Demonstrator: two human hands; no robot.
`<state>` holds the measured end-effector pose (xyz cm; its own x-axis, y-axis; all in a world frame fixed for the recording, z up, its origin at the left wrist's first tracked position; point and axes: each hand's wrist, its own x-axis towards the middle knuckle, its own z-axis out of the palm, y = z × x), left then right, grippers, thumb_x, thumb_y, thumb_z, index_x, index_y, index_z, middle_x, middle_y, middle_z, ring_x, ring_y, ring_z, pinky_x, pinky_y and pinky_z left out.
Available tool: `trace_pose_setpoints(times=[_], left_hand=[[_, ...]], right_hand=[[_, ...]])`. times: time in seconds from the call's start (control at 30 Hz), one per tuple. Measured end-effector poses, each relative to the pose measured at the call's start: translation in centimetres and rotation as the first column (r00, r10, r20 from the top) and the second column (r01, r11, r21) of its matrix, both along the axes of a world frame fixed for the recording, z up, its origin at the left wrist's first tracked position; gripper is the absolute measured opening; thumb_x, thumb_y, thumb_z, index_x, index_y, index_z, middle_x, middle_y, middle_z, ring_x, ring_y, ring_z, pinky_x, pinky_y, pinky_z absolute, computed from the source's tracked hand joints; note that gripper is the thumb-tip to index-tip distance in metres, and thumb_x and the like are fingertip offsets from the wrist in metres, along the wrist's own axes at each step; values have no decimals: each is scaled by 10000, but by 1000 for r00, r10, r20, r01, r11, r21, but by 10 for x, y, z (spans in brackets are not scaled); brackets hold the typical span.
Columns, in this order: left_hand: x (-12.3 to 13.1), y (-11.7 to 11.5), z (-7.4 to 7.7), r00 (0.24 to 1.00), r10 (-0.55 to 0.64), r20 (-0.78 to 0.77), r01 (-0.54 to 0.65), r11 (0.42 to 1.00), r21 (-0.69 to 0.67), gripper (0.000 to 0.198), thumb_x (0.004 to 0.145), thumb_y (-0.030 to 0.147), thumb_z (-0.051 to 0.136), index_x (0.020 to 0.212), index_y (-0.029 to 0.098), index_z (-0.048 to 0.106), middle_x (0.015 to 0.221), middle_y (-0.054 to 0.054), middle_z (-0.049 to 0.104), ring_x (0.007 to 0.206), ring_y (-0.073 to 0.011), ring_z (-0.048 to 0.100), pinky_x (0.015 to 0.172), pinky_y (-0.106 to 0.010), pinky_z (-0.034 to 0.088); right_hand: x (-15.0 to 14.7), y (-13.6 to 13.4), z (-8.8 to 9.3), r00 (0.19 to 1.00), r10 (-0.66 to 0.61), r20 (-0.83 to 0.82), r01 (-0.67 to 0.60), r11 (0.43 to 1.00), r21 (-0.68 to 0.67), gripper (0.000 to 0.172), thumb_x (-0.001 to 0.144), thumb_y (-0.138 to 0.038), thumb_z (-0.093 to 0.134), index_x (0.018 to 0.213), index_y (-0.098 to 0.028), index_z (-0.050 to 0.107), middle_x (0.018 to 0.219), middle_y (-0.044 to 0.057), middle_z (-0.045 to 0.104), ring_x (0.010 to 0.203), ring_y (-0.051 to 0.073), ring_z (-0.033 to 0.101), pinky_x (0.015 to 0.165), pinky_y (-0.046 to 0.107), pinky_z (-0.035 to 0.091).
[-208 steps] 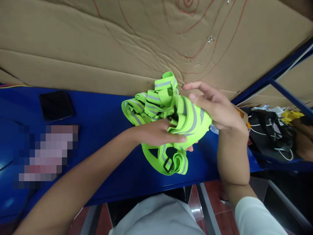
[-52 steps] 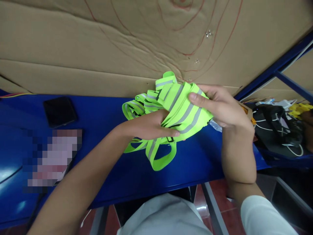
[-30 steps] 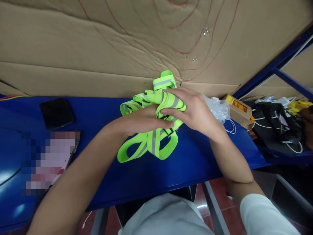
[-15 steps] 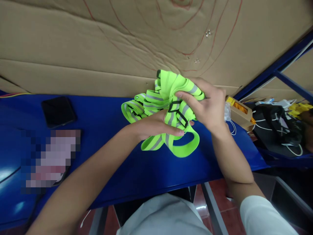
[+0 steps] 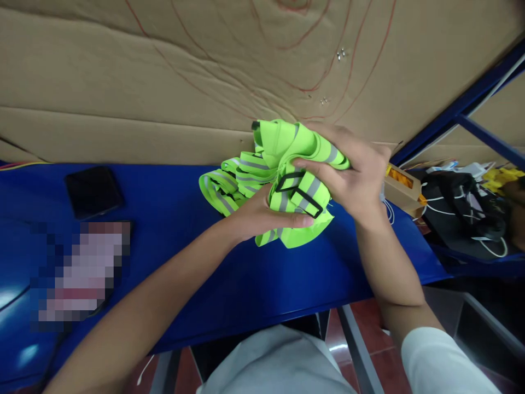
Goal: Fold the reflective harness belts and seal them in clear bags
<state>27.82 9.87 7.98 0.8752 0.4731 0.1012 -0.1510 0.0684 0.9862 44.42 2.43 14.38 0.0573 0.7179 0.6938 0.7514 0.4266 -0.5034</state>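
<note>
Both hands grip a bundle of neon-green reflective straps (image 5: 287, 143) with grey stripes, held above the blue table. My left hand (image 5: 262, 216) is closed round the lower left of the bundle, its thumb along the front below two black plastic buckles (image 5: 308, 201). From the right, my right hand (image 5: 356, 169) clasps the upper folds, thumb in front and fingers behind, mostly hidden. More looped strap (image 5: 217, 189) trails behind and to the left of my left hand. A small black piece shows at the bundle's top left corner.
On the blue table (image 5: 172, 197) a dark phone (image 5: 93, 191) lies at left, with a blurred-out flat item (image 5: 88, 268) nearer me. A brown cardboard panel (image 5: 164, 71) stands behind. At right are a small carton (image 5: 404, 189), cables and a black bag (image 5: 463, 202).
The loose loop that hung below the bundle is gathered up closer beneath my left hand. My right hand has shifted slightly right, and the buckles lie more tilted.
</note>
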Motion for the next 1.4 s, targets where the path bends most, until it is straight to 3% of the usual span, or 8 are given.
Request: trace_pose_setpoints(times=[0.27,0.4,0.53,0.67,0.83,1.0,1.23,1.4], left_hand=[[-16,21,11,994,18,-108,10,969,247,546,740,400,892,1192,170,692,1157,-85,769,1078,-275,720,949,-418,602],[-3,5,6,997,77,-2,-76,994,83,674,654,423,942,1235,190,693,1250,-94,751,1186,-314,689,994,-439,587],[12,-20,-2,992,101,73,-98,994,-44,671,651,417,942,1224,181,684,1220,-112,759,1153,-303,706,982,-434,589],[5,-11,-5,999,42,-18,-41,999,35,559,699,416,909,1144,156,691,1088,-104,780,1041,-287,731,909,-413,599],[-13,33,-5,984,23,-179,57,902,428,469,779,419,847,1159,188,701,1152,-70,772,1089,-279,707,990,-395,553],[-20,37,5,980,-84,-179,177,781,599,279,890,380,730,1075,172,731,1123,-73,779,1056,-243,711,982,-337,538],[-19,26,13,972,-190,-137,232,870,436,163,914,313,712,920,154,748,910,-56,787,842,-169,731,765,-250,576],[-18,26,13,981,-128,-144,176,899,401,163,891,316,748,927,159,730,890,-38,784,801,-152,722,763,-245,579]], right_hand=[[-5,-1,6,981,-121,-151,129,990,48,256,896,-459,767,1072,-276,801,1087,24,791,1063,297,742,993,407,601],[1,-8,-6,978,-206,0,205,974,92,390,949,-442,702,1330,-356,703,1383,0,684,1312,335,633,1180,441,495],[7,-11,-11,995,-100,13,101,989,-111,530,926,-474,708,1440,-393,609,1489,-4,608,1505,377,439,1109,470,567],[6,-6,1,992,-91,-84,87,995,-45,403,907,-474,752,1277,-313,733,1343,23,709,1330,334,622,1136,434,538],[10,8,2,886,27,-464,-206,918,-340,397,906,-603,696,1009,-229,783,929,27,782,871,242,762,739,359,638],[12,18,-10,776,68,-627,-447,761,-470,408,867,-640,715,1028,-266,745,1005,6,773,922,195,742,756,285,610],[7,28,-15,921,18,-389,-137,950,-281,457,820,-634,784,1009,-239,653,960,6,688,884,167,662,712,270,541],[5,16,-7,985,73,-159,-125,928,-350,468,994,-660,521,1009,-256,759,952,28,732,995,241,698,900,375,555]])
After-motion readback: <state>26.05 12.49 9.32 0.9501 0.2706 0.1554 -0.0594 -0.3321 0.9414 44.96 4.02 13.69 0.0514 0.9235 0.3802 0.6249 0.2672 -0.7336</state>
